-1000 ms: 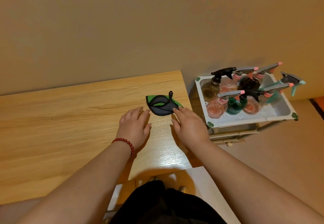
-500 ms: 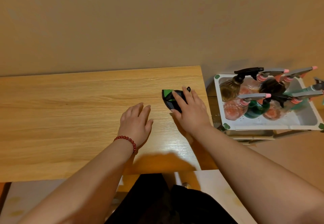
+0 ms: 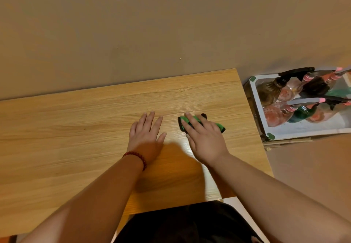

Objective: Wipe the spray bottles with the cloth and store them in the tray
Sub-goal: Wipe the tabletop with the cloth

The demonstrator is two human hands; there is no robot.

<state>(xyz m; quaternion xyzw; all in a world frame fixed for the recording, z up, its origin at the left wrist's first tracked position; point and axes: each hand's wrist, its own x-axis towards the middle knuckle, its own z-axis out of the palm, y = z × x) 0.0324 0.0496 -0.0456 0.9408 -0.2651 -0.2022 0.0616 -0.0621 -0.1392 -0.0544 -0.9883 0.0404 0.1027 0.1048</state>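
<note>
A green and black cloth (image 3: 182, 123) lies folded on the wooden table (image 3: 76, 125) near its right end. My right hand (image 3: 204, 138) rests flat on top of the cloth, fingers spread, covering most of it. My left hand (image 3: 147, 136) lies flat and open on the bare table just left of the cloth, a red bead bracelet on its wrist. Several spray bottles (image 3: 296, 98) with pink-tipped and black trigger heads stand packed in a white tray (image 3: 303, 131) to the right of the table, lower than the tabletop.
A plain beige wall (image 3: 171, 24) runs along the table's far edge. The tray sits on a low stand beside the table's right edge, with brown floor (image 3: 313, 166) in front of it. My dark clothing (image 3: 180, 223) fills the bottom middle.
My right hand has moved from the cloth's near edge onto its top and pressed it flat. The view has swung left, pushing the tray toward the right edge. The left hand stays flat.
</note>
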